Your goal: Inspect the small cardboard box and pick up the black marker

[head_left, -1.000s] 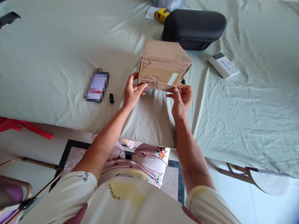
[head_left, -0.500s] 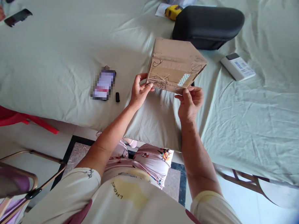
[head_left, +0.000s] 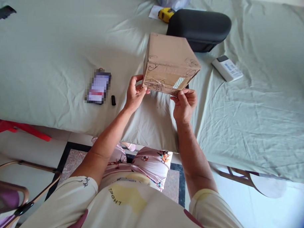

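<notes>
A brown paper-wrapped box [head_left: 169,58] with twine and pen curls on its near face is tilted up off the pale green tablecloth [head_left: 56,57]. My left hand [head_left: 134,94] pinches its lower left corner between thumb and fingers. My right hand [head_left: 184,103] grips the lower right edge, fingers curled under it near a small white dotted sticker [head_left: 178,83].
A phone [head_left: 98,87] and a small black cap [head_left: 113,100] lie left of my hands. Behind the box are a black case [head_left: 198,27], a yellow tape measure [head_left: 164,14] and a white device [head_left: 226,67]. Another dark phone [head_left: 4,12] lies far left. A chair [head_left: 12,189] is at lower left.
The box's near edge has been lifted and tipped back, so more of its top face shows. Both hands keep their grip on its lower corners.
</notes>
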